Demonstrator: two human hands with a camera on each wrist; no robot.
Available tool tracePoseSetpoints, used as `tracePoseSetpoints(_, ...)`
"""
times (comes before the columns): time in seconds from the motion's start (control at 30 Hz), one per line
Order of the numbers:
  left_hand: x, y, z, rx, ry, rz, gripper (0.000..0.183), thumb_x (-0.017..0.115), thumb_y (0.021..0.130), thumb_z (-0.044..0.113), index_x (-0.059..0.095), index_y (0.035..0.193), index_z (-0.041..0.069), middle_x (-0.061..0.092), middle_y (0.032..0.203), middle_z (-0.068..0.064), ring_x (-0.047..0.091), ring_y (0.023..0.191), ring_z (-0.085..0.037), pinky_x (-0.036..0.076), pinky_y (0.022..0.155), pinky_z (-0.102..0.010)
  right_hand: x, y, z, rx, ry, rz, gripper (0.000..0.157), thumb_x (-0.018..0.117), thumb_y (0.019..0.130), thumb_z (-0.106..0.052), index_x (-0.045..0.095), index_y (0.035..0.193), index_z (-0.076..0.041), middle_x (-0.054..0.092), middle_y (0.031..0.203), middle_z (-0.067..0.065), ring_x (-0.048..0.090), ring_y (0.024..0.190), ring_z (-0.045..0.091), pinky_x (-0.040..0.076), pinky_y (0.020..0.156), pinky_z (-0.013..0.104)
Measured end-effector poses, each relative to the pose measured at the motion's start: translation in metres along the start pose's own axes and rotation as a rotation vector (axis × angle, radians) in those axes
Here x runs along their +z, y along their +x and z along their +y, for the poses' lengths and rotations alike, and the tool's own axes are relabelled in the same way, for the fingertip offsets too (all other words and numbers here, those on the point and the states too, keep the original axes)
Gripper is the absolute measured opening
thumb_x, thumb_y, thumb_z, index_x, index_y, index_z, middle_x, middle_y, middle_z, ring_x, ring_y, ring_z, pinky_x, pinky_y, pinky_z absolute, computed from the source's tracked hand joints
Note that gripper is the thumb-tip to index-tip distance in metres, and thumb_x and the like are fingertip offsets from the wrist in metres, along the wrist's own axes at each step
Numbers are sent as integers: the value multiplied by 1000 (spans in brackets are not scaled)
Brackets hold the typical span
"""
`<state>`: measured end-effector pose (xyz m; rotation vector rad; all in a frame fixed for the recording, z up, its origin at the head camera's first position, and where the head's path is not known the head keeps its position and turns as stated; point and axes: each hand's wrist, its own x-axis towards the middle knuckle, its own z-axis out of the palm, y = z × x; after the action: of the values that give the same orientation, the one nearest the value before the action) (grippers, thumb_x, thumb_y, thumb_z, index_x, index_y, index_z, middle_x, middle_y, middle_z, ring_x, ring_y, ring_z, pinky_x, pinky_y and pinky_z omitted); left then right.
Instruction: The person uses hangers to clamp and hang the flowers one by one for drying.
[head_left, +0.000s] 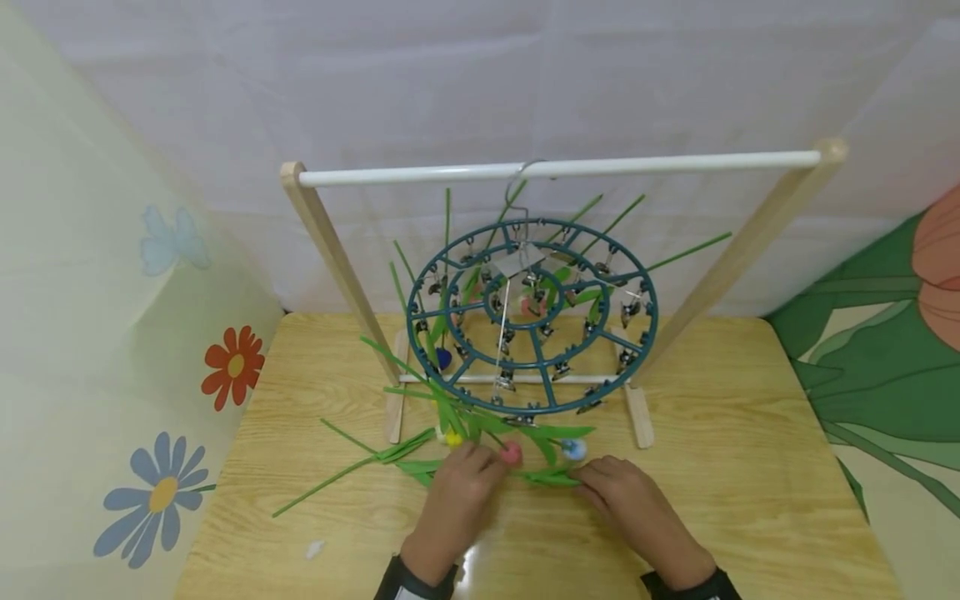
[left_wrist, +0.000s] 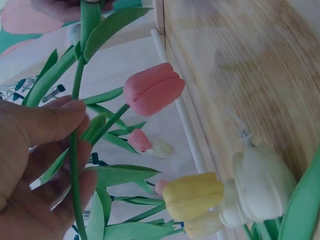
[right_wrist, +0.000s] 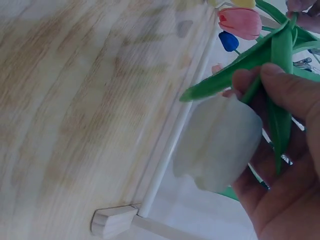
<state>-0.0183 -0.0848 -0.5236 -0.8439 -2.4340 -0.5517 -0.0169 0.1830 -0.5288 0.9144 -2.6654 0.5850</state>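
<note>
Between the two hands runs an artificial white tulip, its pale bloom (right_wrist: pixel 220 145) large in the right wrist view. My right hand (head_left: pixel 630 504) pinches it just below the bloom, among the green leaves (right_wrist: pixel 282 50). Farther down, the green stem (left_wrist: pixel 74 175) lies between the thumb and fingers of my left hand (head_left: pixel 457 492). Just beyond the hands hang a pink tulip (head_left: pixel 511 453), a light blue tulip (head_left: pixel 573 450) and a yellow tulip (head_left: pixel 453 437), heads down. Above them is a round teal clip hanger (head_left: pixel 536 367) with several metal clips.
The hanger hooks over the white bar (head_left: pixel 420 173) of a rack with wooden posts (head_left: pixel 738 258). More stems hang at its far side, with a dark blue tulip (head_left: pixel 444 359) low on the left. Loose green stems (head_left: pixel 330 482) lie on the wooden table (head_left: pixel 750 467), left of the hands.
</note>
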Motion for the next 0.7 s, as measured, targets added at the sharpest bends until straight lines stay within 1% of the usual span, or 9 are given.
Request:
tracePoseSetpoints(0.1,-1,2,3,24,10,104,15,74,85,10,79,99,13,70,93,3,58,87,-14,49,77,-26,0,0,1,2,-10,54,26,90,73,-10,77,94,-16,75,89,-6,67,79,9,58,66,27)
tracePoseSetpoints(0.17,-3,2,4,58,-4,181,11,73,87,13,79,96,12,68,89,3,57,83,-14,48,75,-27,-1,-1,2,3,-3,83,11,82,87,-22,77,94,-16,75,90,-5,68,80,11,60,67,28)
tracePoseSetpoints(0.27,-3,-1,5,97,-83,239,3,77,87,13,78,89,11,65,79,5,57,72,-11,49,68,-20,-4,-1,2,18,46,123,33,56,103,-42,77,96,-18,75,92,-7,69,83,10,61,69,27)
tracePoseSetpoints(0.33,0,-4,5,75,-187,200,8,79,87,14,77,92,8,70,79,4,62,69,-8,52,67,-15,-6,-1,1,31,99,146,43,45,105,-47,76,98,-19,75,94,-10,69,84,8,60,72,23)
tracePoseSetpoints(0.43,9,-7,9,-54,-413,103,21,80,87,13,75,105,3,77,89,-4,71,75,-11,58,71,-13,-7,1,-2,34,208,182,6,71,97,-24,75,100,-20,74,96,-11,69,86,6,56,75,13)
tracePoseSetpoints(0.5,16,-8,14,-179,-630,54,32,79,88,10,71,117,-1,77,100,-12,76,85,-16,62,77,-18,-7,3,-4,20,282,208,27,82,83,-2,75,102,-19,73,97,-9,69,86,6,54,76,9)
tracePoseSetpoints(0.57,22,-7,21,-314,-896,35,38,76,90,4,66,126,-5,75,112,-20,77,95,-21,64,82,-26,-6,5,-6,0,354,230,45,83,71,13,74,102,-18,73,97,-6,69,85,7,53,74,8)
tracePoseSetpoints(0.63,26,-4,30,-430,-1133,50,41,72,92,-1,62,131,-9,70,122,-28,76,104,-22,64,86,-32,-5,7,-8,-17,404,237,48,82,70,16,74,104,-16,73,98,-4,69,85,7,53,72,8)
tracePoseSetpoints(0.7,29,-1,39,-522,-1290,96,43,70,92,-4,59,133,-12,65,129,-33,73,111,-18,63,91,-34,-4,9,-9,-30,438,240,45,82,73,14,74,105,-15,74,98,-2,69,86,7,54,71,8)
